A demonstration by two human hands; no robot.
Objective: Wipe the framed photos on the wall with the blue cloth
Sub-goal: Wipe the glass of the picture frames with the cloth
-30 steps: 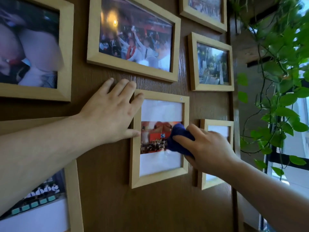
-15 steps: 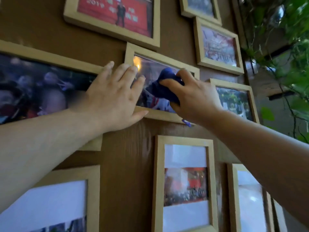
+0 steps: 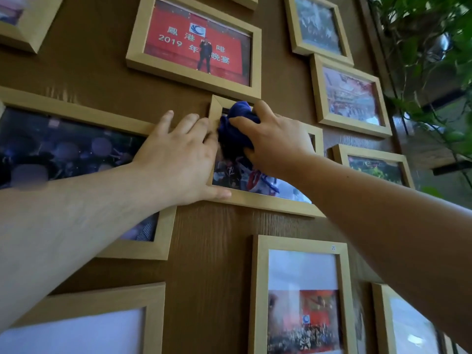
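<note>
Several pale wooden photo frames hang on a brown wood-grain wall (image 3: 209, 251). My right hand (image 3: 275, 141) grips a bunched blue cloth (image 3: 236, 129) and presses it on the upper left of the glass of the middle frame (image 3: 268, 201). My left hand (image 3: 178, 159) lies flat against the wall and that frame's left edge, fingers spread, thumb along the bottom rail. Directly above hangs a frame with a red stage photo (image 3: 196, 44). My hands and the cloth hide much of the middle photo.
A wide dark photo frame (image 3: 76, 113) sits to the left, partly behind my left forearm. Several smaller frames hang on the right (image 3: 350, 95) and below (image 3: 301, 297). Green trailing plant leaves (image 3: 434, 34) hang by the wall's right edge.
A second ago the cloth was on the lower white-matted frame; my hands went up to the middle frame. Since half a second ago the cloth has slid left to its upper left corner.
</note>
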